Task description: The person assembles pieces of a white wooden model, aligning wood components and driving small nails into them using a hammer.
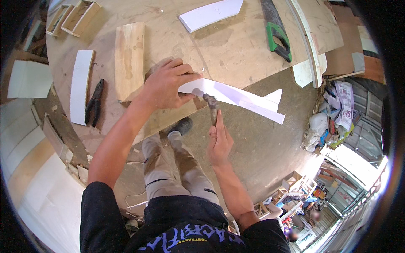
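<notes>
My left hand [166,86] is closed on the left end of a long white board strip [240,98], at the table's near edge. The strip's right part juts out past the table over the floor, with a short pointed white piece at its far end. In my right hand [220,144] is a hammer [214,114], gripped by its handle. The hammer's head is slightly blurred and lies over the strip's near edge, just right of my left fingers; I cannot tell whether it touches. A thick wooden block [129,59] lies left of my left hand.
On the wooden table [164,38] are black pliers [95,101], a white board piece [81,86], another white piece [211,14], a green-handled saw [278,40] and small wooden boxes [80,17]. Bags [322,122] are piled at the right. People [295,234] are at the lower right.
</notes>
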